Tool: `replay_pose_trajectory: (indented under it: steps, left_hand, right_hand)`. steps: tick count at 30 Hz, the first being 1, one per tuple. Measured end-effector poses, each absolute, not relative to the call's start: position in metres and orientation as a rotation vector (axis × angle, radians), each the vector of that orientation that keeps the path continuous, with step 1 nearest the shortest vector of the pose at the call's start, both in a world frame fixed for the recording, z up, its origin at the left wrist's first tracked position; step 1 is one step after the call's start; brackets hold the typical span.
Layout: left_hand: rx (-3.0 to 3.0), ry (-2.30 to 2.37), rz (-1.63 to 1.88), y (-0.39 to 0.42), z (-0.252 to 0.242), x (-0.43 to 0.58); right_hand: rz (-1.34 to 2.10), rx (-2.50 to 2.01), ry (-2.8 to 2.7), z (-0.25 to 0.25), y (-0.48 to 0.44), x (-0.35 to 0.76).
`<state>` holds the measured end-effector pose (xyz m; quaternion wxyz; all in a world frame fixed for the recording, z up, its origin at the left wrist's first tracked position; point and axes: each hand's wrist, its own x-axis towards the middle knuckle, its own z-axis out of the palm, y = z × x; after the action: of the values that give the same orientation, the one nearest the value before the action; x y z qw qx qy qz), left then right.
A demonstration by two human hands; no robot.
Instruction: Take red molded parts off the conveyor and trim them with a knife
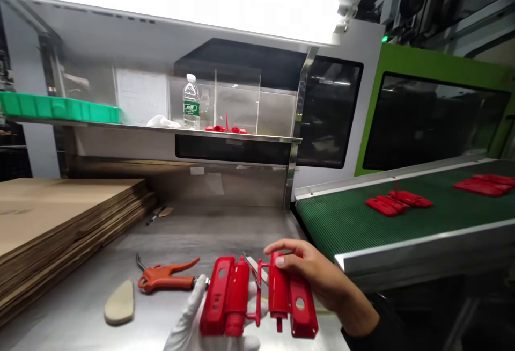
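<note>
My left hand point(189, 321), in a white glove, holds a red injection-moulded plastic casting point(229, 297) from below and behind. My right hand point(317, 276), bare, grips the casting's matching red half point(292, 297), with the fingers over its top. A thin red runner joins the two halves. A small metal blade point(252, 266) shows just behind the casting, partly hidden. An orange air blow gun point(167, 278) lies on the steel table point(225, 227) to the left of my left hand, next to a beige oval pad point(119, 302).
A stack of flat cardboard sheets point(60, 222) fills the left. On the right, a green conveyor belt point(354, 217) carries several red mouldings point(396, 203). A shelf point(161, 132) above holds a green tray point(56, 108), a water bottle point(191, 103), and red parts point(225, 129).
</note>
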<state>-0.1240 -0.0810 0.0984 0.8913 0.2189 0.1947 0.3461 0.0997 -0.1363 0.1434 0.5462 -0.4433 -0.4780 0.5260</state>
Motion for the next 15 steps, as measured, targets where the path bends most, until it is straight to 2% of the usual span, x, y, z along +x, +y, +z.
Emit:
replay_pose_trajectory:
  steps: [4, 9, 15]
  left_hand:
    - [0.366, 0.686, 0.796, -0.093, 0.097, -0.115]
    - [0.504, 0.65, 0.968, -0.091, 0.074, -0.119]
    - [0.317, 0.594, 0.766, -0.097, 0.1, -0.109]
  right_hand:
    - [1.374, -0.927, -0.945, 0.117, -0.148, 0.101]
    - [1.411, -0.812, -0.838, 0.098, -0.165, 0.106]
    - [1.388, -0.791, -0.743, 0.081, -0.162, 0.12]
